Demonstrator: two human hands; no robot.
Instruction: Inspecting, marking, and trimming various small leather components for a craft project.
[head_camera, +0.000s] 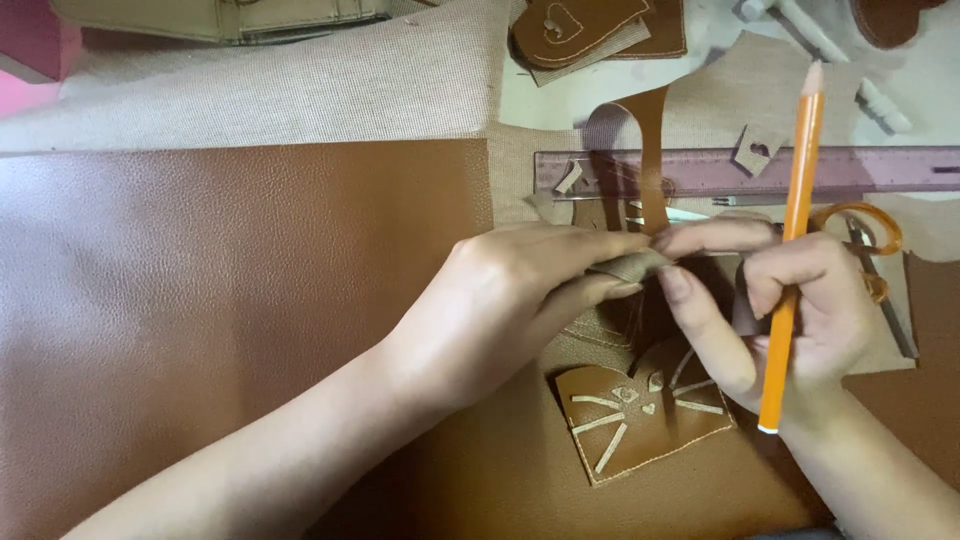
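Note:
My left hand pinches a small folded strip of brown leather between thumb and fingers. My right hand meets it from the right, its thumb and forefinger on the same strip, while an orange pencil stands upright in its curled fingers. Below the hands lies a stitched brown leather piece with a cut-out cat face. A curved strip of leather rises behind the hands.
A large brown leather sheet covers the table's left. A translucent purple ruler lies across the back, orange-handled scissors to the right. Leather heart pieces and beige fabric sit further back.

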